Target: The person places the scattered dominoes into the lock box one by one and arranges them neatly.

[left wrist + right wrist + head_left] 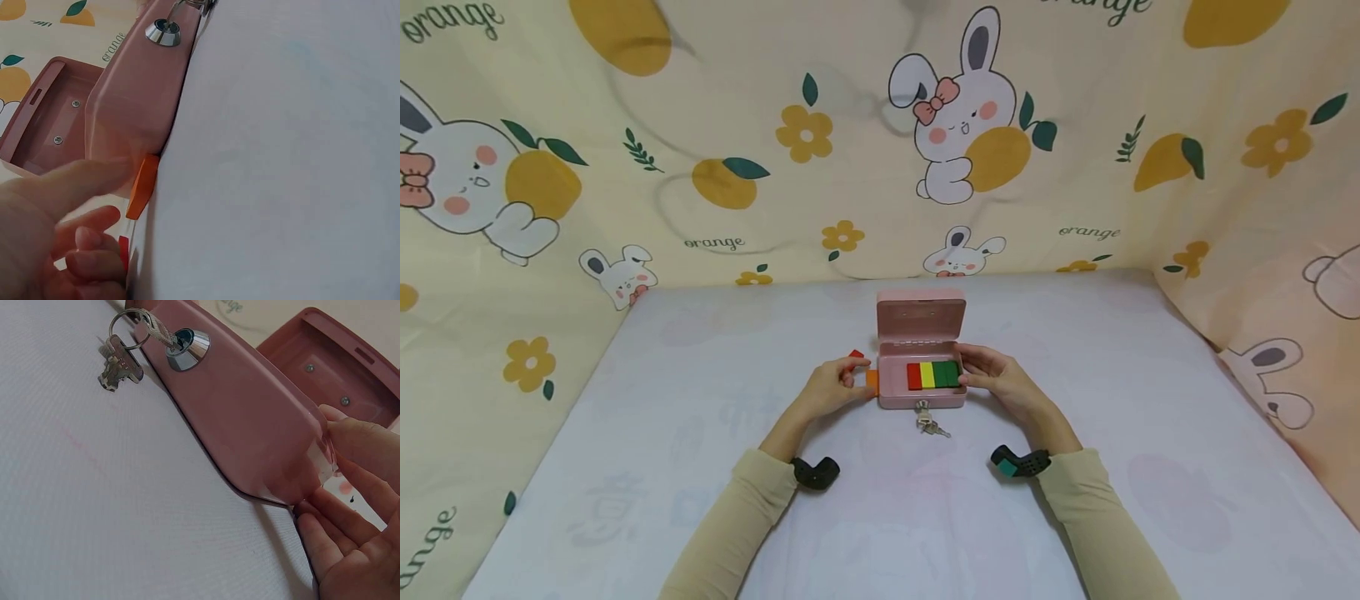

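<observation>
A pink metal lockbox (887,398) stands on the table with its lid (921,319) raised. Lying side by side inside it are a red block (914,377), a yellow block (928,376) and green blocks (946,374). Just outside its left wall is an orange block (144,187). My left hand (831,387) has thumb and index finger around the orange block, other fingers curled; whether they pinch it is unclear. My right hand (1006,383) grips the box's right side, one fingertip at the rim and others low against the wall.
Another red block (855,354) lies behind my left hand, partly hidden. Keys (932,427) on a ring hang from the lock (189,350) at the box's front. A printed cloth (850,183) rises behind the white-covered table (887,517).
</observation>
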{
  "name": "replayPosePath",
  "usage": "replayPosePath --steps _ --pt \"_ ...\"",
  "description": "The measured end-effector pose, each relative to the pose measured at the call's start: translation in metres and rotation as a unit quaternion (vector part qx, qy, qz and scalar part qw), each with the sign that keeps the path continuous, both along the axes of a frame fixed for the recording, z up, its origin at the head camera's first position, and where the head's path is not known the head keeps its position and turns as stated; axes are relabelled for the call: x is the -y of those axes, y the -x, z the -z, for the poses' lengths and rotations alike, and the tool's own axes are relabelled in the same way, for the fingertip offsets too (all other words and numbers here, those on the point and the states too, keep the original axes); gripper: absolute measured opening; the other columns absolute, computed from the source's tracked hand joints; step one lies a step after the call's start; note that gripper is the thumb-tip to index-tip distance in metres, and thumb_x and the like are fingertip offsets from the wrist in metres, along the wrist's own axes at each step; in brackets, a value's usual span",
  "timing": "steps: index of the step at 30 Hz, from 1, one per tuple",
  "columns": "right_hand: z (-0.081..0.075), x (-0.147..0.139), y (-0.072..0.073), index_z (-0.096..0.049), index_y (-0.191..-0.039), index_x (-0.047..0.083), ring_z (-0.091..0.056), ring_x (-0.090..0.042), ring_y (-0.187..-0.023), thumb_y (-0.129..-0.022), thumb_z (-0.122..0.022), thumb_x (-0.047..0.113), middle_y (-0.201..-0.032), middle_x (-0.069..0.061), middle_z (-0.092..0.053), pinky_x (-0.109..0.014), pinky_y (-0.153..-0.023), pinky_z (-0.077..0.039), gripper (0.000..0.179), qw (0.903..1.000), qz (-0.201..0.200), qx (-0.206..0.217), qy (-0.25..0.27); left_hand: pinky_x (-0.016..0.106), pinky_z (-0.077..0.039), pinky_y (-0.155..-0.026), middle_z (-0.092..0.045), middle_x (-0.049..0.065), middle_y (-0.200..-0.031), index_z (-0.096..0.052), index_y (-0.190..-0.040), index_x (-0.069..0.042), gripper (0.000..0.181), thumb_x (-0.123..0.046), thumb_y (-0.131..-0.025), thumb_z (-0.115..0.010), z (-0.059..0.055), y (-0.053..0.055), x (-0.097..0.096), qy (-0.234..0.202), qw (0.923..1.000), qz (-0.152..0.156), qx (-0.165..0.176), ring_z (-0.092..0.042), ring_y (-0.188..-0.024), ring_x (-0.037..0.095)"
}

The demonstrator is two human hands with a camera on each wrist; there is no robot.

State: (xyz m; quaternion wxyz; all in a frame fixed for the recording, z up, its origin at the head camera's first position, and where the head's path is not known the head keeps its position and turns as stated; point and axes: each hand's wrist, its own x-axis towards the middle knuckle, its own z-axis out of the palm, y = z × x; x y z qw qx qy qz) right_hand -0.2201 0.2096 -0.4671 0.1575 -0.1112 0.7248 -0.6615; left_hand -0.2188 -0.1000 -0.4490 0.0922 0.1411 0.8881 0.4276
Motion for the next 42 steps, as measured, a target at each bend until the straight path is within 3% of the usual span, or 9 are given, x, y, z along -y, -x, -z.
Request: replayPosePath --steps 14,20,25,28,36,42 --pt "0.0010 -0.0028 -0.0006 -0.035 -0.146 -0.003 -0.045 -0.007 -0.133 -0.091 -0.064 0.010 -0.155 -0.023 -0.031 -0.005 -0.096 -0.041 0.063 0.9999 0.001 0.000 -0.012 0.024 -0.032 -0.070 -0.037 -0.004 -0.066 -0.063 -0.123 -0.003 0.051 -0.015 -0.076 -0.080 -0.0011 0.0008 0.0010 0.033 0.9993 0.013 0.012 -0.036 -0.065 0.009" --pt "0.0009 -0.0023 -0.0006 -0.035 -0.146 -0.002 -0.045 -0.006 -0.132 -0.091 -0.064 0.010 -0.155 -0.023 -0.031 -0.005 -0.096 -0.041 0.063 0.9999 -0.001 0.000 -0.013 0.023 -0.030 -0.068 -0.037 -0.005 -0.065 -0.065 -0.118 -0.003 0.046 -0.016 -0.077 -0.080 -0.0002 0.0007 0.0021 0.040 0.9990 0.017 0.007 -0.035 -0.064 0.009" --pt "-0.0001 -0.0015 -0.0006 -0.035 -0.146 -0.002 -0.036 -0.030 -0.142 -0.091 -0.064 0.010 -0.155 -0.023 -0.031 -0.005 -0.096 -0.041 0.063 0.9998 0.003 0.002 -0.018 0.023 -0.030 -0.067 -0.037 -0.005 -0.064 -0.066 -0.117 -0.003 0.045 -0.016 -0.077 -0.079 -0.0001 0.0009 0.0023 0.041 0.9990 0.020 0.005 -0.036 -0.063 0.009" --pt "-0.0003 -0.0011 -0.0004 -0.035 -0.146 -0.003 -0.029 -0.038 -0.144 -0.091 -0.064 0.010 -0.155 -0.023 -0.031 -0.005 -0.096 -0.041 0.064 0.9999 0.003 0.004 -0.016 0.023 -0.030 -0.068 -0.038 -0.004 -0.065 -0.066 -0.117 -0.003 0.044 -0.015 -0.077 -0.080 -0.0004 0.0008 0.0025 0.039 0.9990 0.019 0.006 -0.036 -0.063 0.009" --pt "0.0004 -0.0014 0.0002 -0.035 -0.146 -0.003 -0.033 -0.035 -0.143 -0.091 -0.064 0.011 -0.155 -0.023 -0.031 -0.005 -0.097 -0.041 0.063 0.9998 0.001 0.000 -0.017 0.024 -0.031 -0.069 -0.038 -0.003 -0.065 -0.065 -0.117 -0.002 0.044 -0.013 -0.077 -0.079 -0.0018 0.0001 0.0034 0.026 0.9994 0.016 0.016 -0.037 -0.064 0.010" --pt "0.0023 -0.0018 0.0009 -0.035 -0.146 -0.002 -0.041 -0.021 -0.139 -0.091 -0.065 0.011 -0.154 -0.024 -0.032 -0.005 -0.097 -0.040 0.064 0.9998 -0.003 -0.004 -0.020 0.023 -0.033 -0.069 -0.040 -0.002 -0.067 -0.064 -0.119 -0.001 0.045 -0.011 -0.078 -0.078 -0.0007 0.0008 0.0063 0.007 0.9995 0.017 0.027 -0.039 -0.066 0.011"
